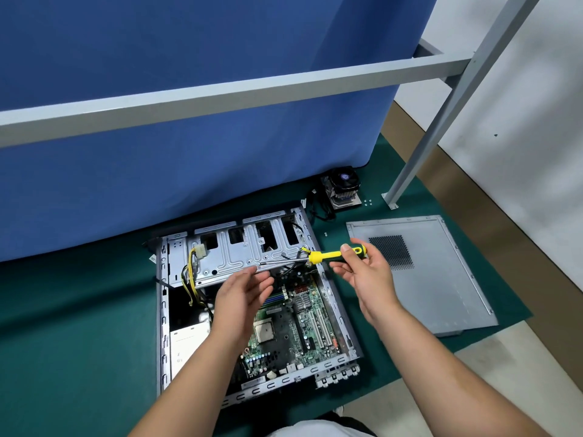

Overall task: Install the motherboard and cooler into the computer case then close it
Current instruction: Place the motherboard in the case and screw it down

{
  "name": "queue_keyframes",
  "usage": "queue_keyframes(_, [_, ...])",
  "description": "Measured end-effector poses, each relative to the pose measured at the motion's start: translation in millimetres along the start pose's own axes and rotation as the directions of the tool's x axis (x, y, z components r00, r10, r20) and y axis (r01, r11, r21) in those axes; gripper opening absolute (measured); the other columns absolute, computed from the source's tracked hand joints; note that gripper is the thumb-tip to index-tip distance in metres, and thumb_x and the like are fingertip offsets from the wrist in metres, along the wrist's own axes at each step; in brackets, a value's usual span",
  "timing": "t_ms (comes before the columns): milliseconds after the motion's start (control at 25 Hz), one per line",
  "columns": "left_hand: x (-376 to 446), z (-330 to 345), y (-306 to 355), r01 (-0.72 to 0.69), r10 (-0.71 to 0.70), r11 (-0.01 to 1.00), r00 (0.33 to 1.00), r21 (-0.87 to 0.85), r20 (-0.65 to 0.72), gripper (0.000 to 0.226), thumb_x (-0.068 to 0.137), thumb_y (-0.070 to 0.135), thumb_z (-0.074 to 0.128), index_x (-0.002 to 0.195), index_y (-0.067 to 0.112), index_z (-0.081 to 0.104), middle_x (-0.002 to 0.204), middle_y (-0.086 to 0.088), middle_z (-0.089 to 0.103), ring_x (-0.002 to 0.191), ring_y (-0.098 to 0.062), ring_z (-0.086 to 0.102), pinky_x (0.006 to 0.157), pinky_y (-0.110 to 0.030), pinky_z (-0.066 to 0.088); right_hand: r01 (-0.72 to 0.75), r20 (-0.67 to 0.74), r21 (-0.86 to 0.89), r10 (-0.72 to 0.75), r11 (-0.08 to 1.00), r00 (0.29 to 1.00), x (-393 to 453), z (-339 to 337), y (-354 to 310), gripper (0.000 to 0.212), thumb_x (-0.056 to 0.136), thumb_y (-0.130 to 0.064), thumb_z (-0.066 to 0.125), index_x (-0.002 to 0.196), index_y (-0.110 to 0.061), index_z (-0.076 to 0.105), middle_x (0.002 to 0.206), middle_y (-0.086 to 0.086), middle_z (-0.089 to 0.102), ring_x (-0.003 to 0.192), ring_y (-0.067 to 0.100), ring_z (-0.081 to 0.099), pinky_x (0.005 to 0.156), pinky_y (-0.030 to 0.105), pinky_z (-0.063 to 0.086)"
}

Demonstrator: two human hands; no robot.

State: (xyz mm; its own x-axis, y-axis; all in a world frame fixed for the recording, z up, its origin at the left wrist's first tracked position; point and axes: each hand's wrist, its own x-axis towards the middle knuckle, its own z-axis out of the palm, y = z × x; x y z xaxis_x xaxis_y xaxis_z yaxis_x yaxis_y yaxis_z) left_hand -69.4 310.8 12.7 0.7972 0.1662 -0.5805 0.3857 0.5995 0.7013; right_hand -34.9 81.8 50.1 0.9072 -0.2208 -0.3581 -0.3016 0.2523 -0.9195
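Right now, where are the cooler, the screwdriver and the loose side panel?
cooler (342,189): head view, on its fan and fins.
screwdriver (325,256): head view, on the yellow handle.
side panel (435,279): head view, on its bare grey metal face.

- No text, brand, number or sign can be read anywhere.
- White label on the grey metal power supply box (186,345), near left inside the open grey metal computer case (162,313): print too small to read.
- Green printed-circuit motherboard (296,326): markings blurred.
- Round sticker on the black cooler fan (344,179), far right: illegible.
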Motion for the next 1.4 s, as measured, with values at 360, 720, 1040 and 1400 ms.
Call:
queue_keyframes(360, [21.8,-75.3,17.7,-0.409,0.375,-0.34,0.767,0.847,0.521,0.051,0.099,0.032,0.059,0.149,0.026,0.048,0.154,0.002,0.047,0.144,-0.023,0.042,0.123,-0.046,0.028,0.252,0.277,-0.478,-0.128,0.841,0.952,0.7,-28.1,-27.3,0.024,0.093,-0.027,0.074,0.115,-0.03,0.065,0.089,-0.007,0.072,0.082,0.02,0.076,0.086,0.036,0.061])
queue_keyframes(720, [30.1,-95.4,5.4,-0.313,0.265,-0.546,0.815,0.777,0.515,0.074,0.095,0.053,0.036,0.163,0.037,0.011,0.171,0.009,0.01,0.158,-0.013,0.008,0.129,-0.042,0.006,0.616,0.642,-0.705,-0.053,0.351,0.765,-15.6,-46.5,-10.6,0.038,0.092,-0.054,0.064,0.128,-0.043,0.053,0.095,-0.021,0.063,0.065,0.001,0.059,0.059,0.01,0.039])
queue_keyframes(1040, [30.2,-95.2,4.4,-0.301,0.271,-0.562,0.813,0.77,0.515,0.077,0.089,0.049,0.04,0.161,0.036,0.017,0.17,0.008,0.016,0.157,-0.015,0.015,0.128,-0.042,0.009,0.699,0.723,-0.682,0.056,0.216,0.688,-26.8,-57.9,27.9,0.049,0.093,-0.058,0.055,0.133,-0.031,0.058,0.123,-0.007,0.066,0.117,0.008,0.055,0.096,0.034,0.05])
queue_keyframes(1400, [29.4,-94.5,5.2,-0.306,0.29,-0.555,0.8,0.773,0.525,0.075,0.088,0.046,0.042,0.16,0.035,0.022,0.169,0.008,0.021,0.156,-0.016,0.018,0.128,-0.043,0.012,0.647,0.675,-0.725,0.059,0.237,0.735,-32.1,-60.4,44.2,0.05,0.089,-0.066,0.052,0.131,-0.04,0.056,0.124,-0.014,0.055,0.12,0.009,0.05,0.101,0.04,0.048])
